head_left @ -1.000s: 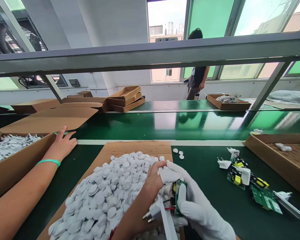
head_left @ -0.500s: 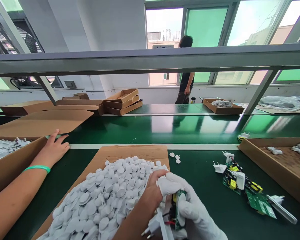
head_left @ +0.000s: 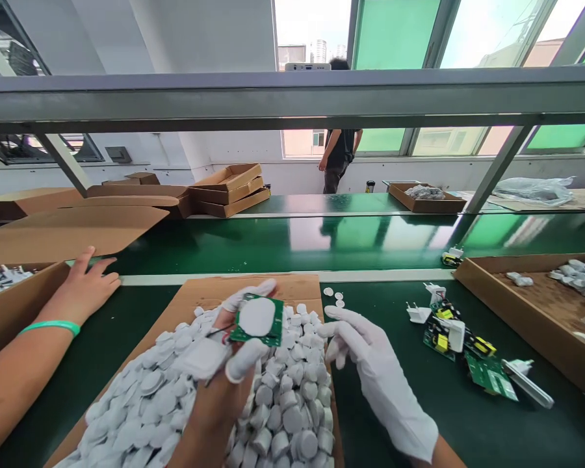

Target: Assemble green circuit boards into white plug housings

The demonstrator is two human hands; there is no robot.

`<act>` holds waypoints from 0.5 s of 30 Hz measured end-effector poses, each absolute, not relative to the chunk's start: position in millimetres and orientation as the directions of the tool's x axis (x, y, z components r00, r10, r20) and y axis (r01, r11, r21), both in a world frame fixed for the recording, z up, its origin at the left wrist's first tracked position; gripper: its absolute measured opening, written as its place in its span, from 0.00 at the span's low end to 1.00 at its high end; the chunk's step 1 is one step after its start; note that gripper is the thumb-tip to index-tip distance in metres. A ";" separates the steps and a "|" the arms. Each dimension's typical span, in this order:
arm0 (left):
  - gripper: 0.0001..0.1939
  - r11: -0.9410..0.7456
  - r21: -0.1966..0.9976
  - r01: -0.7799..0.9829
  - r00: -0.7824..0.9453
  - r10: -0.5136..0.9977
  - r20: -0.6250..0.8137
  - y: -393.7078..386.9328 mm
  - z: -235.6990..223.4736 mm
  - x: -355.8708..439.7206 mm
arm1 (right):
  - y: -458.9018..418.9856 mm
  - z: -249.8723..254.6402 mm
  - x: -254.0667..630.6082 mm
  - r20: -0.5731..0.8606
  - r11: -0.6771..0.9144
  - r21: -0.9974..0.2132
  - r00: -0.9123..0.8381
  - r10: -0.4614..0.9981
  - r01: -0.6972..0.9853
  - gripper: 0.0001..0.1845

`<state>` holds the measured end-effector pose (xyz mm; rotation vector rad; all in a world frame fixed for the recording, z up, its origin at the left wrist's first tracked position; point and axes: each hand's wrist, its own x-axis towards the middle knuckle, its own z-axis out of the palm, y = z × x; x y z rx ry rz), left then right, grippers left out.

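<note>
My left hand (head_left: 231, 370), bare with white finger cots, is closed on a green circuit board (head_left: 268, 335) that carries a white round cap, and a white plug housing (head_left: 202, 357) hangs beside it on wires. It hovers over a heap of white round caps (head_left: 283, 403) lying on a cardboard sheet (head_left: 209, 289). My right hand (head_left: 370, 357), in a white glove, holds nothing; its fingers are spread just right of the heap above the green table. A co-worker's hand (head_left: 82, 286) with a green wristband rests at a cardboard box's edge on the left.
Loose circuit boards and white plugs (head_left: 448, 331) lie on the green table to the right. A cardboard tray (head_left: 517, 312) with white parts stands at the far right. Beyond runs a green conveyor belt (head_left: 322, 244), with stacked cardboard trays (head_left: 229, 188) and a person (head_left: 338, 153) by the window.
My left hand has lifted the board and plug housing up and left over the heap. My gloved right hand has let go of them and moved right, fingers spread.
</note>
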<state>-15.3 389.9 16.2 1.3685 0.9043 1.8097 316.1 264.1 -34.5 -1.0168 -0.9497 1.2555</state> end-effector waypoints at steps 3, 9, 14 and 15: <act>0.04 -0.496 0.858 -0.134 -0.193 0.862 0.468 360.8 8.8 39.0 | 274.9 -41.1 325.1 0.131 0.116 -0.987 0.137 0.982 0.113 0.17; 0.16 -0.322 0.887 -0.330 -0.199 0.943 0.269 307.8 3.8 109.4 | 278.6 -48.6 324.5 0.210 0.248 -0.826 -0.133 0.969 0.506 0.22; 0.26 -0.155 0.799 -0.581 -0.234 0.972 0.018 296.5 12.0 123.1 | 281.7 -53.4 329.3 0.159 0.299 -0.831 -0.314 0.936 0.469 0.27; 0.25 -0.136 0.797 -0.588 -0.213 0.977 0.009 296.8 12.0 123.0 | 283.2 -54.4 330.8 0.138 0.274 -0.846 -0.309 0.941 0.457 0.26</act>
